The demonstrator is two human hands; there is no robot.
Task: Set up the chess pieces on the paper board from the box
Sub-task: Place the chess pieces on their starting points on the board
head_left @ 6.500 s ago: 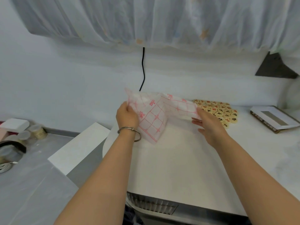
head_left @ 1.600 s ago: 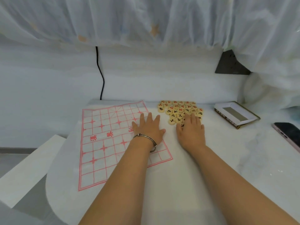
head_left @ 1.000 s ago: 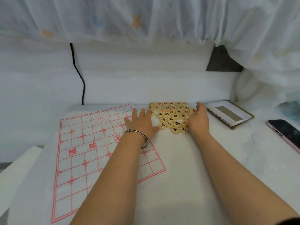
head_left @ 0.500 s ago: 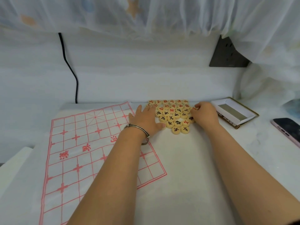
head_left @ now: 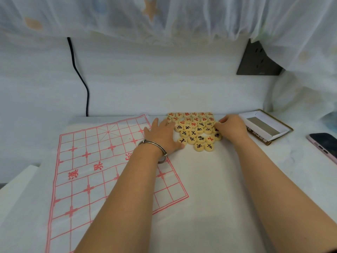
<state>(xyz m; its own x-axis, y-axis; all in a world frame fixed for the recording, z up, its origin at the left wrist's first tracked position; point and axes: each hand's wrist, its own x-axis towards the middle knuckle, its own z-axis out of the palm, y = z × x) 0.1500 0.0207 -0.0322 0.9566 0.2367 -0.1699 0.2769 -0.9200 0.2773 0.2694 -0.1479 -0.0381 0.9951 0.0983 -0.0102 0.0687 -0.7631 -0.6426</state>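
A white paper board (head_left: pixel 94 165) with a red grid lies flat on the left of the table. Several round cream chess pieces (head_left: pixel 196 129) with red or black characters lie packed together at the back, right of the board. My left hand (head_left: pixel 162 136), a metal bangle on its wrist, rests flat with straight fingers against the left edge of the pile, over the board's far right corner. My right hand (head_left: pixel 230 127) sits at the pile's right edge with curled fingers on a piece there; the piece itself is mostly hidden. The open white box (head_left: pixel 264 126) stands just right of that hand.
A phone (head_left: pixel 325 146) lies at the far right edge of the white table (head_left: pixel 209 198). A black cable (head_left: pixel 80 77) hangs down the back wall, and a dark wall socket (head_left: pixel 259 61) sits upper right under a gauzy curtain. The table's left edge drops off beside the board.
The board went from being unfolded in the air to lying flat. Both hands moved from the board to either side of the pile; the right hand's fingers curled at its right edge.
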